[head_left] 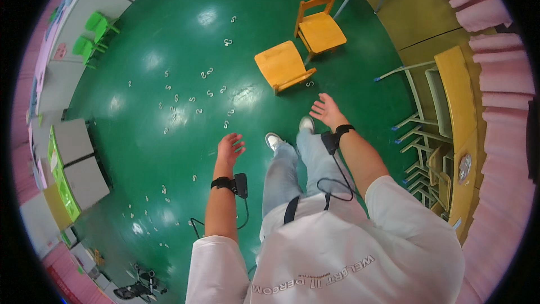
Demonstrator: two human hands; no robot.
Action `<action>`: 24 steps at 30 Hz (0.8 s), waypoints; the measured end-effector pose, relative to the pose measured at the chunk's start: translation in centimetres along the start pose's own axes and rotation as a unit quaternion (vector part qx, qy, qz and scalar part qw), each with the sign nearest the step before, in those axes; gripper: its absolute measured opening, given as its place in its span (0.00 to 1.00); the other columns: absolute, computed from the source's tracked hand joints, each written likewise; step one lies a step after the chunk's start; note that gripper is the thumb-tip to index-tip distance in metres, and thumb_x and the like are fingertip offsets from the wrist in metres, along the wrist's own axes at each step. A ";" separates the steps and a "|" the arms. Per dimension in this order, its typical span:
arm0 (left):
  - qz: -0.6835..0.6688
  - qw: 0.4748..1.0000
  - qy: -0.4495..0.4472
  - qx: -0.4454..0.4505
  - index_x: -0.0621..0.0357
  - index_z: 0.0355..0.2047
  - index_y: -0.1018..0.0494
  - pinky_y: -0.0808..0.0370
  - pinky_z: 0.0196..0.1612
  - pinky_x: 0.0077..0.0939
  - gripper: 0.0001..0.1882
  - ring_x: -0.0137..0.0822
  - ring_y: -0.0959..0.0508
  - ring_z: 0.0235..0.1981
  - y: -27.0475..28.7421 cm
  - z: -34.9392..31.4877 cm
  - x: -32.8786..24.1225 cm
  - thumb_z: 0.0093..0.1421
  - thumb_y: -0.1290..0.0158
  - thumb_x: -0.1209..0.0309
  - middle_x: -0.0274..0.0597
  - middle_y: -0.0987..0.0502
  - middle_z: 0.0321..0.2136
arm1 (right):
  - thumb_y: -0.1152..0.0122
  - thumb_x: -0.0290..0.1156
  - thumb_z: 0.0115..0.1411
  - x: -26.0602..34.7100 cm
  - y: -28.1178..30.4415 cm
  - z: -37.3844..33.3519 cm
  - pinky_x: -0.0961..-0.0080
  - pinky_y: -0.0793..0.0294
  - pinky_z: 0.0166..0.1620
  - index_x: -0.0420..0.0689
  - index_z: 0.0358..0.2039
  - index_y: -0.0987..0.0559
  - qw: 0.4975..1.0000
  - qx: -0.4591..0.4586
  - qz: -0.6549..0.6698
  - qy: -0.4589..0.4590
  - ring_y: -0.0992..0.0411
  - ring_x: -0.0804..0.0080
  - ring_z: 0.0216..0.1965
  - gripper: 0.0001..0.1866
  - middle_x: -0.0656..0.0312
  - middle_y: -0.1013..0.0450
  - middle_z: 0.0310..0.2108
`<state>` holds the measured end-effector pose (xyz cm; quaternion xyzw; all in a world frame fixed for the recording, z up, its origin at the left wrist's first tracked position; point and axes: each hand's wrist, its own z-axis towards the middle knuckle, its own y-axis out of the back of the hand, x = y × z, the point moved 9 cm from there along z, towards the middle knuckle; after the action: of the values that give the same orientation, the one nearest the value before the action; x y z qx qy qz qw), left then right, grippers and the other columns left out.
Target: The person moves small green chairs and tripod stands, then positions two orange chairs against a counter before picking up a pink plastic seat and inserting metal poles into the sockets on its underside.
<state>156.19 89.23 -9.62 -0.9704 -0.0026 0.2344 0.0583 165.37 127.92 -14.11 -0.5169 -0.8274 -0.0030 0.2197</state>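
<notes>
My left hand [230, 147] hangs above the green floor with its fingers loosely apart, holding nothing. Empty too is my right hand [328, 111], its fingers spread and slightly bent, just nearer to me than two small wooden chairs. The closer chair [279, 63] has its backrest turned toward me; the other chair [322, 31] stands behind it to the right. A small white S-shaped piece [310, 84] lies on the floor beside the closer chair. Several similar white pieces [210, 93] are scattered ahead of and to the left of my left hand. Neither hand touches anything.
Green plastic chairs [85, 48] line the far left wall, and grey-white cabinets [84, 183] stand nearer. On the right is a long wooden-topped table [457, 95] with metal-legged seats beside it. Pink curtains [503, 95] hang behind. A black wheeled base [140, 287] sits lower left.
</notes>
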 end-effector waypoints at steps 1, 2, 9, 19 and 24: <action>0.003 1.000 0.004 0.001 0.57 0.44 0.34 0.27 0.36 0.37 0.16 0.38 0.27 0.35 -1.3 2.0 -1.3 0.60 0.56 0.62 0.41 0.28 0.39 | 0.43 0.43 0.55 -0.2 -1.3 1.2 0.47 0.32 0.51 0.47 0.61 0.43 1.000 -0.009 -0.001 -0.015 0.43 0.51 0.58 0.36 0.49 0.46 0.59; -0.019 0.999 0.020 0.021 0.58 0.47 0.36 0.27 0.39 0.41 0.18 0.40 0.28 0.38 -3.5 4.3 -1.3 0.61 0.57 0.61 0.41 0.29 0.43 | 0.43 0.43 0.55 0.2 -1.4 3.1 0.46 0.33 0.51 0.49 0.60 0.41 1.000 -0.003 0.009 -0.014 0.43 0.51 0.58 0.34 0.50 0.47 0.60; -0.106 0.981 0.155 0.041 0.61 0.61 0.49 0.32 0.50 0.52 0.39 0.48 0.33 0.52 -15.2 14.2 1.8 0.59 0.55 0.47 0.50 0.40 0.56 | 0.40 0.46 0.54 0.5 -6.3 14.1 0.43 0.37 0.53 0.47 0.60 0.41 0.999 -0.009 0.005 -0.048 0.46 0.48 0.60 0.37 0.48 0.48 0.60; -0.239 0.954 0.173 0.047 0.47 0.52 0.37 0.38 0.53 0.50 0.30 0.43 0.33 0.51 -25.9 26.5 6.7 0.55 0.49 0.46 0.37 0.37 0.55 | 0.47 0.32 0.59 -0.3 -5.9 24.8 0.56 0.25 0.45 0.45 0.46 0.33 0.996 -0.048 0.074 -0.011 0.28 0.57 0.45 0.15 0.54 0.29 0.43; -0.442 0.886 0.123 0.059 0.56 0.44 0.34 0.35 0.53 0.48 0.16 0.43 0.29 0.45 -29.7 28.7 6.3 0.59 0.51 0.61 0.41 0.29 0.44 | 0.47 0.22 0.55 0.9 -3.0 26.0 0.61 0.26 0.46 0.46 0.43 0.33 0.995 -0.058 0.078 0.007 0.29 0.61 0.45 0.15 0.56 0.30 0.42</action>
<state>149.34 122.15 -34.45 -0.8846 -0.4104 0.0625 0.2125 153.16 133.35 -36.57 -0.5919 -0.7813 -0.0375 0.1947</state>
